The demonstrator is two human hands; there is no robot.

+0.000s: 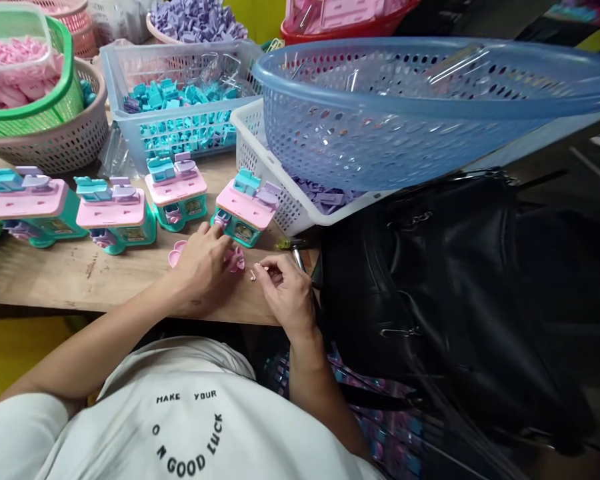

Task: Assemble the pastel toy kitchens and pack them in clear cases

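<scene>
Near the front edge of the brown wooden table [40, 277], counted four pink-topped, teal-walled plastic toy houses [245, 215], one of them just beyond the left fingertips. Probably stood upright and slightly apart for steadiness and easy reach. Behind these, noted a translucent pale-blue plastic basket of turquoise parts [125, 133] and, farther right, a white perforated plastic basket of purple parts [253, 143], partly covered by a large blue oval plastic basket [380, 130]. Likely ranged at the back to keep stock near without crowding the handwork.

With the right hand [287, 290], apparently pinching a small pale pink plastic piece [261, 268] between thumb and forefinger; seemingly a fingertip hold because of its tiny size. On the wood just beside it, noted a similar pale pink scrap [253, 275]. Forearm angled up from below, wrist bent slightly inward, remaining fingers curled.

With the left hand [205, 257], reaching palm-down between a looped pink plastic part [176, 253] and a curved pink plastic part [237, 259]. Forearm laid diagonally across the table edge, fingers bent forward; grip hidden underneath, so impossible to judge whether holding anything.
</scene>
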